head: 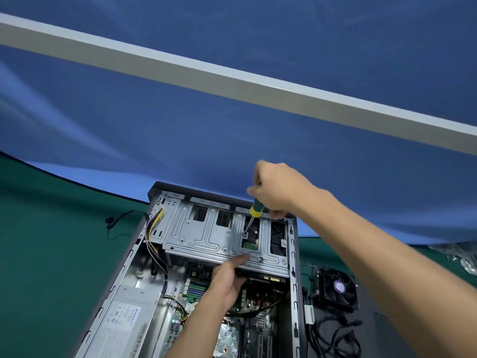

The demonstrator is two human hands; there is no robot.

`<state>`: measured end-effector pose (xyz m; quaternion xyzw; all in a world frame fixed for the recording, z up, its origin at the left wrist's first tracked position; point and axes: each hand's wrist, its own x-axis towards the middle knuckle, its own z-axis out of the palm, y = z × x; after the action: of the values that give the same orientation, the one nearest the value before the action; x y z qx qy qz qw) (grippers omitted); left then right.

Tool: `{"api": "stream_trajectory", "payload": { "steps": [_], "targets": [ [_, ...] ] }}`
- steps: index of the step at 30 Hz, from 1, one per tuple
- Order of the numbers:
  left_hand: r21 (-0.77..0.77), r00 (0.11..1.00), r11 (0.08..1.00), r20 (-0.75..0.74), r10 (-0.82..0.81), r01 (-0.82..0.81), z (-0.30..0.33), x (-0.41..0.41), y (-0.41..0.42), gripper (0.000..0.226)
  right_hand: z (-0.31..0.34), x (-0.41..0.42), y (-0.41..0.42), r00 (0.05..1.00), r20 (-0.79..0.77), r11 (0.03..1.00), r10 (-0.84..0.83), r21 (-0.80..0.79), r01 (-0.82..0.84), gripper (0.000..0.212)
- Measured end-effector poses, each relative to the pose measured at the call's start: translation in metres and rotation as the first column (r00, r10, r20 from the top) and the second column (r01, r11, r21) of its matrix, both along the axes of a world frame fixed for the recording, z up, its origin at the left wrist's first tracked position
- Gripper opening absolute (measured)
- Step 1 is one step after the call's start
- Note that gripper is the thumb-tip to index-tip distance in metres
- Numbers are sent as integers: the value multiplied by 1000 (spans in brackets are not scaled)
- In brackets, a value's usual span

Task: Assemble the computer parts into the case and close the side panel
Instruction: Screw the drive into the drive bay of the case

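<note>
At frame centre, the right hand [276, 189] gripped a screwdriver [252, 218] tipped into the drive cage [206, 239]; the left hand [228, 277], fingers curled, held the cage's front edge.

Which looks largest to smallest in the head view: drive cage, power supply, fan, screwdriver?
1. Drive cage
2. Power supply, close to the cage and partly cut off, so that order is unsure
3. Fan
4. Screwdriver

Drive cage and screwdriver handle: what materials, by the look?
Drive cage: looks like bare stamped sheet steel, dull grey, with pressed ribs, punched holes and folded edges; likely zinc-plated, though the finish can't be confirmed.
Screwdriver handle: looks like moulded plastic or rubber, green with a yellow band, slightly glossy; most of it is hidden in the right hand.
</note>
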<state>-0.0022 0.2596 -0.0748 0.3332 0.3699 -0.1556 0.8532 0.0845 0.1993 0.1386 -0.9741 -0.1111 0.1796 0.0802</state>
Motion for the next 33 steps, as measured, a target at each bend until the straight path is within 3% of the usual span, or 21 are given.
{"api": "stream_trajectory", "payload": {
  "steps": [2, 6, 9, 12, 14, 16, 19, 22, 26, 28, 32, 33],
  "targets": [
    [-6, 1000, 1000, 8, 5, -5, -2, 0, 0, 27, 0, 1, 0, 991, 132, 996, -36, -76, 46, 24],
    [-7, 1000, 1000, 18, -21, 21, -1, 1, 2, 23, 3, -1, 2, 999, -33, 999, -29, -21, 28, 12],
    [17, 999, 999, 13, -33, 33, -2, 1, 3, 24, -1, -3, 0, 981, 183, 990, -64, -111, 85, 23],
    [18, 999, 999, 8, -35, 34, 1, 1, 3, 26, 3, -4, -3, 998, 11, 998, -65, 24, 65, 15],
    [15, 1000, 999, 8, -31, 30, 2, 1, 3, 27, 1, -8, -4, 995, 68, 995, -74, 71, 69, 19],
    [16, 1000, 999, 5, -27, 27, 2, 1, 3, 29, -5, -10, -6, 975, 205, 996, -85, 5, 86, 26],
    [23, 1000, 999, -2, -28, 28, 5, 0, 4, 32, -5, -9, -5, 992, 92, 997, -81, 6, 81, 18],
    [18, 999, 999, 9, -32, 32, 6, -1, 3, 33, -3, -9, -7, 966, 254, 988, -50, -129, 85, 37],
    [11, 999, 1000, 24, -22, 21, 7, -1, 4, 32, -8, -12, -9, 988, 139, 998, -63, 21, 61, 27],
    [7, 999, 1000, 26, -24, 24, 7, -1, 4, 33, -8, -11, -10, 967, 247, 997, -53, -34, 64, 30],
    [18, 1000, 999, -1, -30, 30, 8, -2, 4, 42, -5, -11, -9, 997, 46, 996, -68, 62, 65, 21],
    [17, 1000, 999, 2, -29, 29, 7, -1, 4, 42, -5, -10, -9, 994, 90, 998, -62, 31, 59, 20]
  ]
}}
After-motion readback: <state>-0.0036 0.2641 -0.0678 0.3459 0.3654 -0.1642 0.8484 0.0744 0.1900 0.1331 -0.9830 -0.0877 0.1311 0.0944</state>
